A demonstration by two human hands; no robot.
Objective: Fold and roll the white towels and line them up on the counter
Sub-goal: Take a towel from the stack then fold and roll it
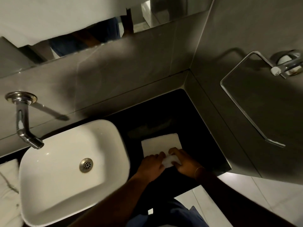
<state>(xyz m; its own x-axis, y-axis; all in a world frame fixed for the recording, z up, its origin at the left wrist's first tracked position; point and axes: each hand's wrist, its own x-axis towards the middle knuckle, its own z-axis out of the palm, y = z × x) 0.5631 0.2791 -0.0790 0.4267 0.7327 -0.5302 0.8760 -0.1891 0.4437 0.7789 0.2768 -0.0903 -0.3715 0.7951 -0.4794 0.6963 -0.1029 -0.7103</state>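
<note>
we have one white towel [161, 144] lying folded flat on the black counter [193, 128], in the stretch between the white basin [54, 181] and the grey side wall, and we are working its near edge. our left hand [151, 166] lies over the near left part with the fingers together and curled down onto the cloth, and our right hand [183, 162] sits just beside it with fingers bent over a small turned-up lump of towel, so both hands are pressed on the fabric rather than spread wide; the far half of the towel lies flat and free. we judge this to be the start of the roll, and the main risk is that it starts crooked: our hands crowd the middle and right of the near edge, so the left corner may lag and the roll may come out as a cone. a loose first turn would also leave a slack core that springs open once we let go. the counter looks glossy, so the whole towel may slide away from us instead of rolling. the basin rim sits close on the left and could catch the end of the roll. more white cloth [8, 185] shows at the far left, too blurred to judge.
</note>
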